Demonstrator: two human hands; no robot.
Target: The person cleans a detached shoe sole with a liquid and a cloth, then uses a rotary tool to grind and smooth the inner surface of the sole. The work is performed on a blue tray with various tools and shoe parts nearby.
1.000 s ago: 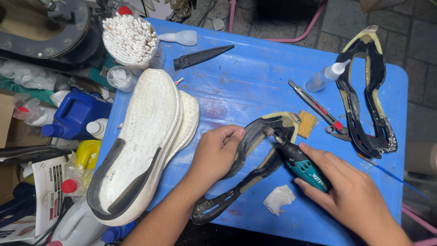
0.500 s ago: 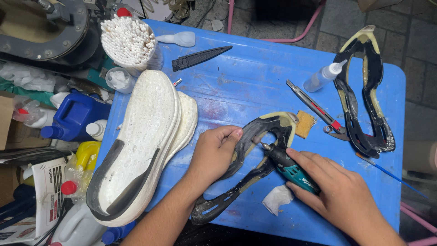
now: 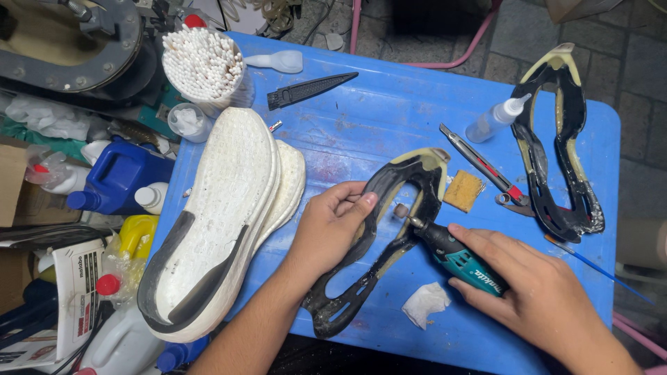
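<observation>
- Black outsole piece [image 3: 389, 229]: lies flat on the blue counter [image 3: 389, 104], in the middle of its near half, yellowish toe end pointing toward the far edge, heel end close to the near edge.
- Left hand [image 3: 332, 226]: rests on the outsole piece's left rail, fingers curled over and pinching that rail, thumb on top.
- Right hand [image 3: 535, 295]: closed around a teal and black rotary tool [image 3: 455, 257]; the tool's small round bit sits in the opening of the outsole piece, at or just beside the inner edge of its right rail.
- Crumpled white tissue [image 3: 425, 304]: lies near the near edge, just beside the right hand.
- Tan sanding block [image 3: 464, 191]: just right of the outsole toe.
- Utility knife [image 3: 483, 167] and small squeeze bottle [image 3: 497, 119]: further right.
- Second black outsole piece [image 3: 556, 149]: along the right edge.
- Two white midsoles [image 3: 222, 215]: stacked along the left edge.
- Cup of cotton swabs [image 3: 205, 66]: far left corner.
- Black brush [image 3: 309, 89]: near the far edge.
</observation>
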